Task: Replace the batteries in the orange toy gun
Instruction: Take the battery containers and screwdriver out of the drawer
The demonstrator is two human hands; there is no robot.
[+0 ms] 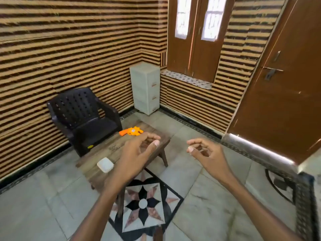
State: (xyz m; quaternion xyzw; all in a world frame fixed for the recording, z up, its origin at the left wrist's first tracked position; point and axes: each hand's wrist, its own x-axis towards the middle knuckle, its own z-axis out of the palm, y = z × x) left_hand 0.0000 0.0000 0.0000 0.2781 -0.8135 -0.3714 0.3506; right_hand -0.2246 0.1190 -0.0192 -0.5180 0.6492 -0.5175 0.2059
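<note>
An orange toy gun (131, 131) lies on its side at the far end of a low wooden bench (111, 146), next to a black plastic chair (81, 115). A small white box (105, 164) sits near the bench's front edge. The person's left hand (139, 152) and right hand (206, 153) hover nearer the camera, clear of the gun, fingers loosely curled and holding nothing.

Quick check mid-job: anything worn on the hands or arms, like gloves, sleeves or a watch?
Nothing worn shows. The left hand and right hand have no gloves or rings. The left forearm and right forearm are bare down to the frame's edge: no sleeves, watch or bands.
</note>
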